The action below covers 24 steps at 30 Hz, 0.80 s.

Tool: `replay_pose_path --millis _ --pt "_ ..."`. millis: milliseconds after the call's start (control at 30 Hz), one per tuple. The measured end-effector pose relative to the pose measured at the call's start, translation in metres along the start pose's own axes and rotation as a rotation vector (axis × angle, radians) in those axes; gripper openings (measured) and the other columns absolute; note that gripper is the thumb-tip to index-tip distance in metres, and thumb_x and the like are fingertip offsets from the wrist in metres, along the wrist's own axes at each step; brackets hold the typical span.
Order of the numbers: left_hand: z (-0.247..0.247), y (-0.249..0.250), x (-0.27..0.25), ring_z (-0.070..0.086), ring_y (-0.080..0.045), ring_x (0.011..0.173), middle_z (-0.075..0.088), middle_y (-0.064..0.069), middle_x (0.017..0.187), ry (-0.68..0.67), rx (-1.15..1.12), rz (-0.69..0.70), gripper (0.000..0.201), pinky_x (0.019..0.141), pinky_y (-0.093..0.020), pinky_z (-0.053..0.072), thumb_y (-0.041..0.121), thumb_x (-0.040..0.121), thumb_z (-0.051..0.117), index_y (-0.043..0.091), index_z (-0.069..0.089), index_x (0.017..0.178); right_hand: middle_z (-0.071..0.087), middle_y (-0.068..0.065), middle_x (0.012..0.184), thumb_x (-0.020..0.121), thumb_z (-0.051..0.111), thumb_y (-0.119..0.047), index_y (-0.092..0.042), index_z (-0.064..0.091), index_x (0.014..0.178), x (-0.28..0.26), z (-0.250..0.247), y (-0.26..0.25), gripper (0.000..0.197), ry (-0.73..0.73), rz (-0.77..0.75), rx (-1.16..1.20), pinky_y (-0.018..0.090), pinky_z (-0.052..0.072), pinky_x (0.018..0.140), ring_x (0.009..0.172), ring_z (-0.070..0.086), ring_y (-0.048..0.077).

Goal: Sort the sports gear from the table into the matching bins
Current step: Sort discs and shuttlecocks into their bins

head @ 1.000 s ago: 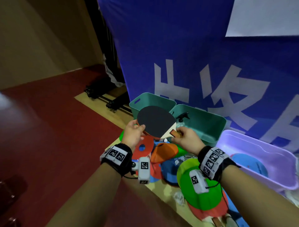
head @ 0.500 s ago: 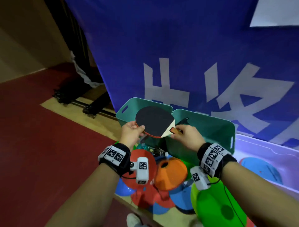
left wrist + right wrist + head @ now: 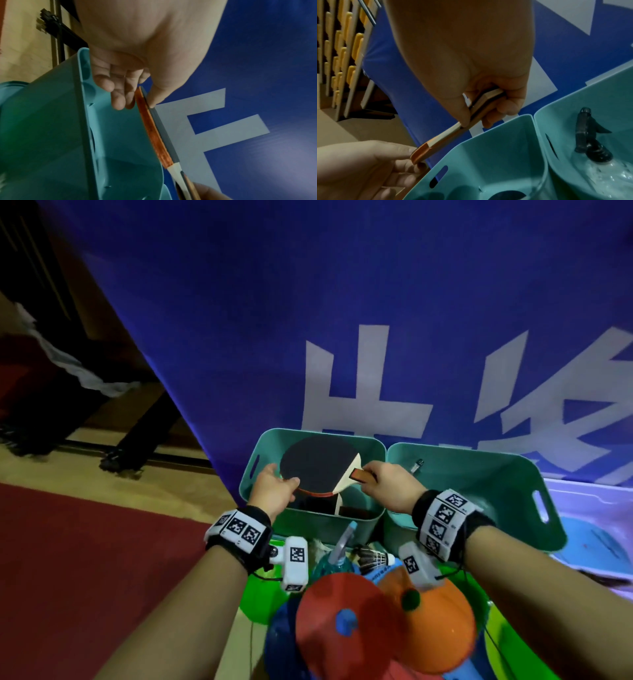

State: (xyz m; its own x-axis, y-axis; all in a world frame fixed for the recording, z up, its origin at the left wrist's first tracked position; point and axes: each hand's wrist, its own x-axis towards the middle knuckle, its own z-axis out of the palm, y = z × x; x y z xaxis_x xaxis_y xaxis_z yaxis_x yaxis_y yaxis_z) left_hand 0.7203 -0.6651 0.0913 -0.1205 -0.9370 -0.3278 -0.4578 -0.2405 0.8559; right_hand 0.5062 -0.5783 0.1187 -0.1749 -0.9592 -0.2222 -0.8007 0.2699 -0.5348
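Head view: both hands hold a paddle (image 3: 318,463) over the left teal bin (image 3: 260,453); left grip (image 3: 274,491) pinches its 9 o'clock edge, right grip (image 3: 390,487) clasps the handle.

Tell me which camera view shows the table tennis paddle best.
The head view: the table tennis paddle shows its whole black face and handle above the left teal bin. Both wrist views show only its edge.
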Motion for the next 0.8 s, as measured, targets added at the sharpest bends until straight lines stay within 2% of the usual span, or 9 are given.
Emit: replay_pose_path --millis 67,100,133,167,200,267,367,567,800 --pt "-0.001 -0.007 0.016 0.069 -0.026 0.079 0.069 -0.008 0.100 -0.034 0.060 0.010 0.047 0.050 -0.025 0.046 0.016 0.091 0.062 0.014 0.045 0.135 0.065 0.007 0.099 0.093 0.054 -0.022 -0.014 0.061 0.108 0.010 0.007 -0.003 0.018 -0.033 0.037 0.002 0.027 0.038 0.069 0.087 0.059 0.024" --pt "-0.002 -0.009 0.021 0.069 -0.029 0.085 0.070 -0.008 0.099 -0.052 0.099 0.014 0.041 0.057 -0.030 0.052 0.018 0.089 0.063 0.017 0.049 0.128 0.065 0.007 0.099 0.093 0.054 -0.022 -0.014 0.061 0.106 0.014 0.009 -0.004 0.017 -0.046 0.050 0.000 0.027 0.038 0.070 0.086 0.058 0.023" --pt "-0.002 -0.013 0.028 0.069 -0.031 0.091 0.070 -0.006 0.099 -0.068 0.143 0.014 0.039 0.070 -0.037 0.057 0.020 0.088 0.063 0.018 0.050 0.125 0.064 0.007 0.098 0.093 0.054 -0.022 -0.014 0.061 0.105 0.018 0.011 -0.005 0.016 -0.057 0.068 -0.005 0.027 0.038 0.070 0.085 0.057 0.023" --pt "-0.003 -0.014 0.031 0.067 -0.031 0.097 0.068 -0.005 0.101 -0.078 0.197 0.014 0.040 0.083 -0.040 0.056 0.022 0.088 0.063 0.017 0.050 0.125 0.064 0.006 0.098 0.093 0.055 -0.022 -0.014 0.061 0.105 0.021 0.012 -0.006 0.016 -0.066 0.081 -0.010 0.027 0.038 0.070 0.085 0.057 0.023" --pt "-0.003 -0.016 0.035 0.065 -0.030 0.101 0.065 -0.003 0.104 -0.088 0.254 0.019 0.041 0.090 -0.038 0.052 0.023 0.089 0.062 0.015 0.050 0.127 0.064 0.006 0.098 0.092 0.057 -0.022 -0.014 0.061 0.105 0.025 0.014 -0.008 0.016 -0.074 0.097 -0.012 0.027 0.039 0.071 0.087 0.058 0.024" --pt "-0.004 -0.018 0.041 0.061 -0.027 0.106 0.063 -0.004 0.113 -0.099 0.356 0.021 0.042 0.090 -0.031 0.048 0.024 0.090 0.060 0.014 0.049 0.130 0.064 0.006 0.101 0.092 0.059 -0.023 -0.014 0.061 0.108 0.031 0.017 -0.011 0.019 -0.096 0.120 -0.007 0.028 0.042 0.074 0.092 0.060 0.025" --pt "-0.009 -0.020 0.052 0.060 -0.029 0.109 0.062 -0.008 0.124 -0.131 0.485 0.016 0.044 0.086 -0.029 0.043 0.026 0.091 0.056 0.015 0.048 0.133 0.065 0.008 0.109 0.092 0.058 -0.022 -0.014 0.061 0.113 0.044 0.026 -0.018 0.022 -0.131 0.143 -0.023 0.029 0.045 0.080 0.097 0.060 0.025" --pt "-0.015 -0.029 0.065 0.059 -0.028 0.111 0.063 -0.008 0.124 -0.245 0.697 -0.006 0.038 0.097 -0.036 0.048 0.029 0.089 0.059 0.015 0.057 0.125 0.065 0.011 0.112 0.091 0.055 -0.018 -0.010 0.061 0.109 0.068 0.044 -0.029 0.021 -0.237 0.155 -0.146 0.028 0.041 0.076 0.101 0.061 0.028" --pt "-0.004 -0.036 0.080 0.057 -0.022 0.117 0.060 -0.001 0.131 -0.325 0.727 0.045 0.041 0.102 -0.034 0.045 0.023 0.088 0.059 0.024 0.058 0.128 0.063 0.014 0.113 0.097 0.047 -0.022 -0.004 0.060 0.111 0.090 0.058 -0.036 0.027 -0.348 0.193 -0.160 0.026 0.039 0.076 0.104 0.059 0.030"
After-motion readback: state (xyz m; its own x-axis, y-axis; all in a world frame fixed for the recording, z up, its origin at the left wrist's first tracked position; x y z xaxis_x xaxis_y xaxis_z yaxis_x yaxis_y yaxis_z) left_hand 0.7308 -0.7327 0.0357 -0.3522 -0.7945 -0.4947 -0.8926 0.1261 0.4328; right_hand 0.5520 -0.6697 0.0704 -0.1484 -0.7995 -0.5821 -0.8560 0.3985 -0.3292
